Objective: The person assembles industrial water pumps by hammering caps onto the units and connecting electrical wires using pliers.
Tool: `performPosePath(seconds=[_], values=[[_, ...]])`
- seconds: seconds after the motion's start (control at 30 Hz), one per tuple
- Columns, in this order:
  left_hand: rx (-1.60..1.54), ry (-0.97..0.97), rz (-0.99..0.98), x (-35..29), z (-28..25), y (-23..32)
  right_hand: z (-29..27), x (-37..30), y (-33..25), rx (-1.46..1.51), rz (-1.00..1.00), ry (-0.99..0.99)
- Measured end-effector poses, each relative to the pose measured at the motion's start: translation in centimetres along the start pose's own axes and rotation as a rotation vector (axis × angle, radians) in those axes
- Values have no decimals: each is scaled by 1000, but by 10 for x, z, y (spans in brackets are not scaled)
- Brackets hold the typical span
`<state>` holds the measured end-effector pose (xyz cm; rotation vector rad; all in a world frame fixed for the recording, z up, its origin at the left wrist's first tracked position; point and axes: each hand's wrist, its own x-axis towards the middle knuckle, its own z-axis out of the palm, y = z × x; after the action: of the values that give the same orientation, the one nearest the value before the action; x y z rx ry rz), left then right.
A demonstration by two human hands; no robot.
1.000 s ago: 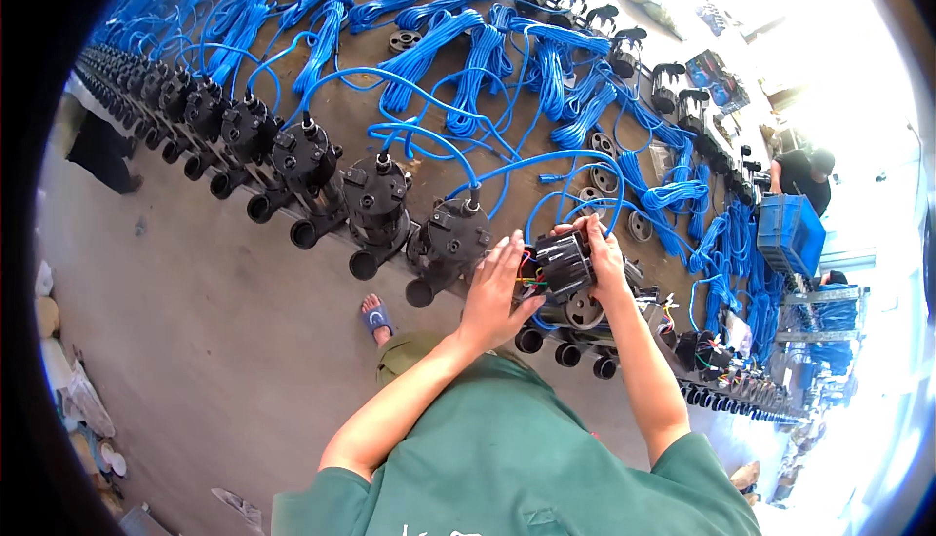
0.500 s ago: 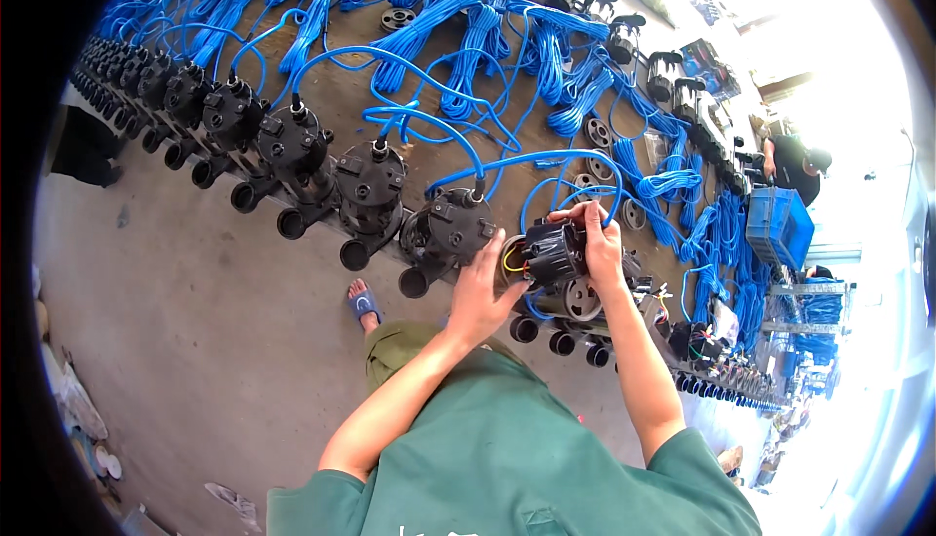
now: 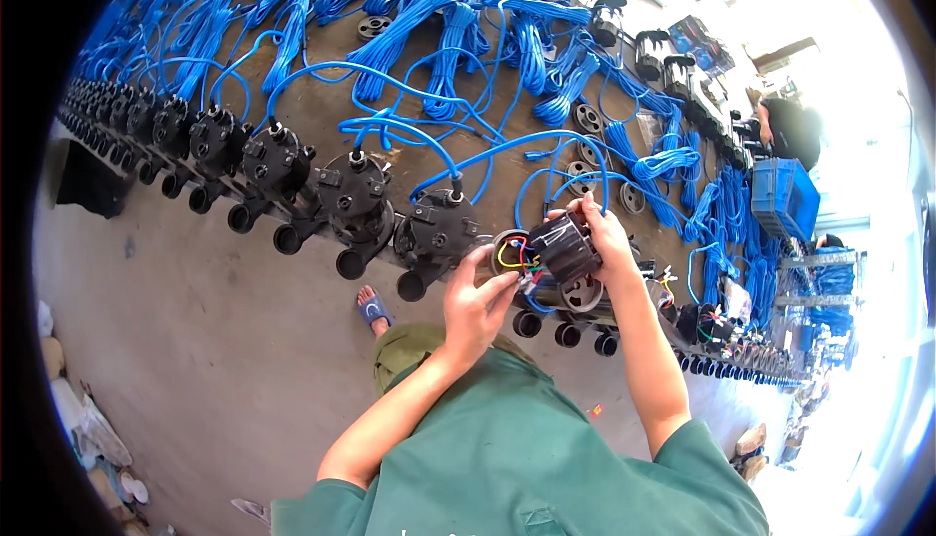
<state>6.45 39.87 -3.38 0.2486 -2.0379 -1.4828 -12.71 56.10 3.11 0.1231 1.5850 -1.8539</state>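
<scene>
My right hand (image 3: 604, 243) is closed around a black ribbed pump cover (image 3: 565, 247), which is tipped on its side. A blue cable loops up beside that hand. Red, yellow and other coloured wires (image 3: 523, 257) run between the cover and the round open top of a pump body (image 3: 501, 246). My left hand (image 3: 477, 304) is at the near left of this opening, fingers apart; one fingertip is at the wires and their small connectors. Whether it touches them I cannot tell. Just left stands a covered black pump (image 3: 439, 231) with a blue cable from its top.
A long row of black pumps (image 3: 276, 158) lines the bench's near edge, outlets (image 3: 351, 263) jutting out. Bundled blue cables (image 3: 400, 41) and grey ring parts (image 3: 589, 119) cover the bench (image 3: 322, 83). At far right are a blue crate (image 3: 783, 200) and another person (image 3: 792, 129).
The cover has tilted and moved slightly right with my right hand, exposing more coloured wires. My left hand has drawn back from the neighbouring pump toward the wires; the whole view has shifted slightly.
</scene>
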Motion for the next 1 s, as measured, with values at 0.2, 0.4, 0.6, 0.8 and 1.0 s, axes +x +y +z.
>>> performPosePath(seconds=[0.2,0.4,0.6,0.8,1.0], values=[[-113,6,-176,15,3,26,-27,9,-9,5,324,150],[-268,47,-238,15,-3,36,-62,21,-9,240,286,-60],[-64,-115,106,13,-3,29,-66,25,2,377,258,-143],[69,-294,370,20,7,30,-63,36,24,654,215,-299],[-132,-210,-155,45,6,40,-57,52,9,744,177,-233]])
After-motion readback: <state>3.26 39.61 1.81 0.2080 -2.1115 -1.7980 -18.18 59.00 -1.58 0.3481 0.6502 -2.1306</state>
